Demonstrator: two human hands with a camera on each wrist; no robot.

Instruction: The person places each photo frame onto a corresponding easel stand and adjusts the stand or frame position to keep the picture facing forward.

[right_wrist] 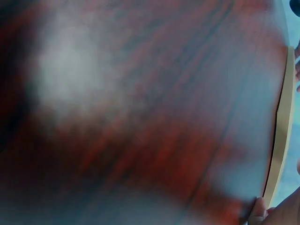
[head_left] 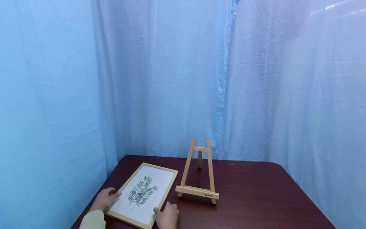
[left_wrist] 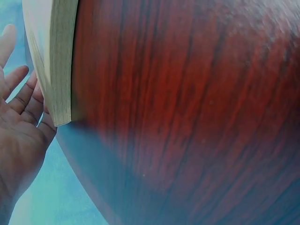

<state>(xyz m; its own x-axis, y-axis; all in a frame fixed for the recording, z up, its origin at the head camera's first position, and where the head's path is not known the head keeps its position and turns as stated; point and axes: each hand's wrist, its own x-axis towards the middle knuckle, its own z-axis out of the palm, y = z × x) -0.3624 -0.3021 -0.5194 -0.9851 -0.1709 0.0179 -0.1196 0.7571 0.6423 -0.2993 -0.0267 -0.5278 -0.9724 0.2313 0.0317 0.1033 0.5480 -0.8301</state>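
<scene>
Your left hand [head_left: 105, 199] is at the left edge of the picture frame [head_left: 144, 194], towards its near end. That grip is fairly wide: in the left wrist view the fingers [left_wrist: 29, 97] are spread and only slightly bent, touching the frame's side, partly hidden behind it. Your right hand [head_left: 168, 216] has the narrower grip, holding the right edge near the near corner, thumb over the rim and fingers bent along the outer side. The frame lies face up, slanted, on the left part of the table [head_left: 257, 197], its leaf print [head_left: 143, 191] showing between your hands; you cannot tell whether its near end is slightly raised. Just beside it on the right stands the wooden easel [head_left: 197, 191], its ledge facing you.
</scene>
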